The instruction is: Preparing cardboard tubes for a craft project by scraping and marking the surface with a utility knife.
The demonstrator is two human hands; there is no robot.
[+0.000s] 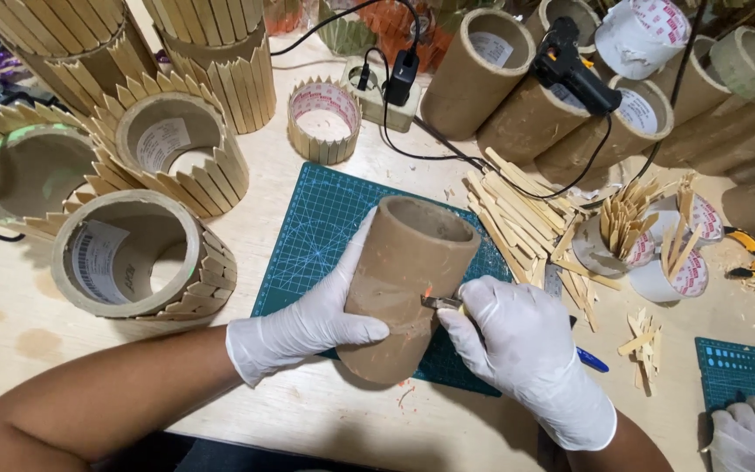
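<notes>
Left hand [308,323], white-gloved, has its grip clamped round a rough brown cardboard tube [404,284] on the green gridded cutting mat [316,236], while the right hand [526,350] is closed on a thin blade [440,302] at its side.

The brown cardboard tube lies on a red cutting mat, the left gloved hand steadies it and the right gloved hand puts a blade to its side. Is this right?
Not quite: the cutting mat is green, not red, as the head view shows. The rest holds: the brown cardboard tube lies on it, the left gloved hand steadies it, and the right gloved hand puts a blade to its side.
</notes>
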